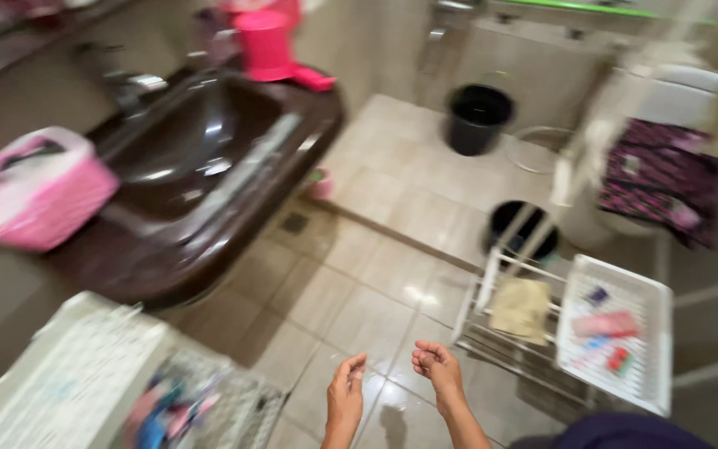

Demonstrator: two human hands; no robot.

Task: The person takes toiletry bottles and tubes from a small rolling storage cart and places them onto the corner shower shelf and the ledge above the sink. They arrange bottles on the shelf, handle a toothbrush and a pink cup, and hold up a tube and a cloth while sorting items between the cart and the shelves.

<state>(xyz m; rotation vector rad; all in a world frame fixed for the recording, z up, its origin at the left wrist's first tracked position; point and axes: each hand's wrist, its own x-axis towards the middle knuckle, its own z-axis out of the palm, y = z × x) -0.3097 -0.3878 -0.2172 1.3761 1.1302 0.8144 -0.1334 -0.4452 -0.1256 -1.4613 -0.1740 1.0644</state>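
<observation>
Pretty blurry shot of a bathroom. There's a dark brown sink [184,158] on the left with a pink basket [35,195] sitting on its edge and a pink container [266,43] up at the back. Further off on the beige tiled floor [392,183] stands a black bucket [477,118], with a patterned dark cloth [656,179] hanging at the right.

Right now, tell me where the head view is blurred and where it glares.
Head view: motion blur smears the pink basket, dark sink and white rack; both hands, left and right, are sharper; glare spots sit on the wet floor tiles and the sink basin.
</observation>
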